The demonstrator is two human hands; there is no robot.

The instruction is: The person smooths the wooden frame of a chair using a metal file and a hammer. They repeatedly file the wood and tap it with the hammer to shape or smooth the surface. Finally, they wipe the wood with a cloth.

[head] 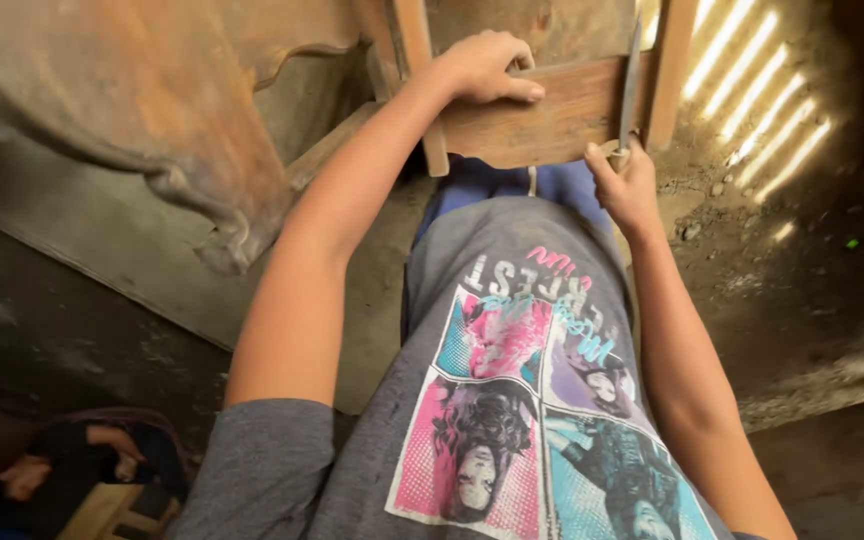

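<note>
Head view: left hand (482,65) grips the top edge of a wooden board (552,115) set between frame posts. Right hand (624,180) is closed around a metal file (630,85), upright against the board's face.

**Hand positions on the wooden frame**

The left hand (482,68) grips the top edge of a flat wooden rail (542,115), fingers curled over it. The right hand (624,182), just below the rail's lower corner, is closed around the handle of a long metal file (630,85). The file rises from this hand across the rail face, beside an upright wooden post (670,70). Left of the left hand stands a carved wooden panel (142,110).
</note>
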